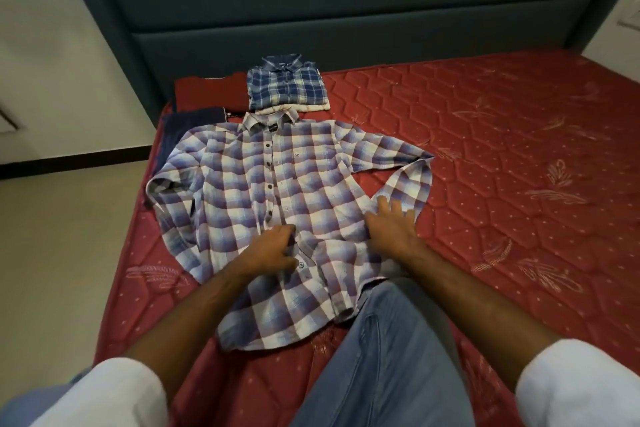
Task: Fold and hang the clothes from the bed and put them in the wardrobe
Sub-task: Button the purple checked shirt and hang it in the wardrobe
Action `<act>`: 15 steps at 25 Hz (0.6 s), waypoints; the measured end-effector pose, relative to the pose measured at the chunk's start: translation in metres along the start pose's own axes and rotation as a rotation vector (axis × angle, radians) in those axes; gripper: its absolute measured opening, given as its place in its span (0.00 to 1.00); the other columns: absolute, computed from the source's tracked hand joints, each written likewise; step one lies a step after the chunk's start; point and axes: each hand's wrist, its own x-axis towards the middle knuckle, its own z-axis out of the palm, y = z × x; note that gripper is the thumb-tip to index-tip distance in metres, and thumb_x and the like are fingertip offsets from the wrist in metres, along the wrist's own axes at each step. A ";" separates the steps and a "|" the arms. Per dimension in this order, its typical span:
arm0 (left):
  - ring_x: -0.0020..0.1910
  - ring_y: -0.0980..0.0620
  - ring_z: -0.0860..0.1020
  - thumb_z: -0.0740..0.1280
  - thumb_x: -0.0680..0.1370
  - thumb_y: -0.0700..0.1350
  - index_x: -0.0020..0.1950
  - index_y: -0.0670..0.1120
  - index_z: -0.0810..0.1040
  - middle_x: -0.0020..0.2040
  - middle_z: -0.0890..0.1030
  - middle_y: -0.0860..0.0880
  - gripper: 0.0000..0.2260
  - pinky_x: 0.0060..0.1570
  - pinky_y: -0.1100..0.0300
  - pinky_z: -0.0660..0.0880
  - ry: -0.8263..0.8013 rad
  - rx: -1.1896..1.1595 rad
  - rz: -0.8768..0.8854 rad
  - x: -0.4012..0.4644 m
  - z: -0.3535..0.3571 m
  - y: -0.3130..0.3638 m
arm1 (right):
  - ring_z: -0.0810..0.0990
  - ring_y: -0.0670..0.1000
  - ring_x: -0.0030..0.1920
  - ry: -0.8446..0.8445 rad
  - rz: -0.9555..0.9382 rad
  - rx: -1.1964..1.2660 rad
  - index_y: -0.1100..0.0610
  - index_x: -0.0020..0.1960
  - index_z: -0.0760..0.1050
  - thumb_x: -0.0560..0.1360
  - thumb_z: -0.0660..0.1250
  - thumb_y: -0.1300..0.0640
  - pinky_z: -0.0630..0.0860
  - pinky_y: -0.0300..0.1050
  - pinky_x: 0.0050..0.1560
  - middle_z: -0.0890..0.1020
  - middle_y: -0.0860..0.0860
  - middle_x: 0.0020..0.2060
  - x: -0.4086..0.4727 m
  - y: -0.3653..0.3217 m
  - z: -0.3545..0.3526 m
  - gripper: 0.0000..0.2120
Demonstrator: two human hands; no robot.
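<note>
though quilted, red mattress (485,135) underneath

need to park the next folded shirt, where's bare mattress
Free: the red mattress right of the spread checked shirt, up to the headboard. Crowded: the left corner, with the folded blue plaid shirt, maroon garment and navy garment.

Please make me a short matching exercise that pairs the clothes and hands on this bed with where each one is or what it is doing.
Things:
1. Spread-out checked shirt
2. Folded blue checked shirt
3. Left hand
4. Right hand

Descriptions:
A. Lies flat, fingers spread, on the shirt's side by the bent sleeve
B. On top of a small pile near the headboard
C. Rests on the button strip, fingers curled
D. Laid open, front up, on the red mattress

Pairs: 1-D, 2-B, 3-C, 4-A
</note>
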 end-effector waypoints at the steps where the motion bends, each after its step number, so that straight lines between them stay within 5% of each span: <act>1: 0.52 0.53 0.76 0.71 0.78 0.53 0.63 0.52 0.71 0.60 0.77 0.49 0.17 0.56 0.58 0.80 -0.018 0.064 0.028 -0.004 0.002 0.000 | 0.63 0.61 0.74 0.047 -0.075 -0.069 0.49 0.72 0.69 0.77 0.71 0.46 0.63 0.64 0.73 0.63 0.56 0.75 -0.004 -0.008 0.000 0.26; 5: 0.60 0.51 0.70 0.67 0.80 0.53 0.68 0.53 0.73 0.64 0.72 0.51 0.17 0.58 0.56 0.71 -0.019 0.444 0.251 -0.030 0.002 0.002 | 0.71 0.54 0.66 -0.301 -0.489 0.488 0.47 0.72 0.70 0.78 0.70 0.43 0.71 0.53 0.66 0.71 0.52 0.67 -0.025 -0.059 0.000 0.25; 8: 0.61 0.49 0.70 0.66 0.78 0.53 0.63 0.54 0.78 0.63 0.72 0.52 0.14 0.58 0.51 0.69 0.084 0.626 0.298 -0.053 0.000 -0.012 | 0.78 0.49 0.60 -0.360 -0.519 0.647 0.53 0.66 0.77 0.78 0.72 0.45 0.75 0.51 0.64 0.78 0.50 0.60 -0.030 -0.074 0.011 0.20; 10: 0.60 0.48 0.74 0.68 0.78 0.49 0.59 0.52 0.77 0.62 0.74 0.51 0.10 0.55 0.52 0.73 0.220 0.270 0.267 -0.068 -0.012 -0.022 | 0.81 0.50 0.57 -0.330 -0.445 0.608 0.51 0.60 0.79 0.79 0.65 0.37 0.71 0.55 0.65 0.82 0.48 0.55 -0.031 -0.079 0.013 0.21; 12: 0.60 0.50 0.78 0.69 0.80 0.44 0.62 0.49 0.75 0.64 0.75 0.49 0.11 0.56 0.54 0.78 0.369 -0.263 0.222 -0.081 -0.024 -0.024 | 0.75 0.56 0.67 -0.344 -0.349 0.599 0.48 0.66 0.76 0.77 0.58 0.27 0.66 0.59 0.69 0.79 0.51 0.65 -0.032 -0.096 0.011 0.30; 15: 0.66 0.51 0.73 0.66 0.81 0.40 0.65 0.49 0.72 0.67 0.73 0.49 0.14 0.65 0.48 0.74 0.538 -0.295 0.028 -0.097 -0.019 -0.033 | 0.66 0.61 0.75 -0.217 -0.263 0.526 0.47 0.74 0.67 0.74 0.63 0.28 0.56 0.65 0.75 0.71 0.52 0.75 -0.038 -0.137 0.021 0.35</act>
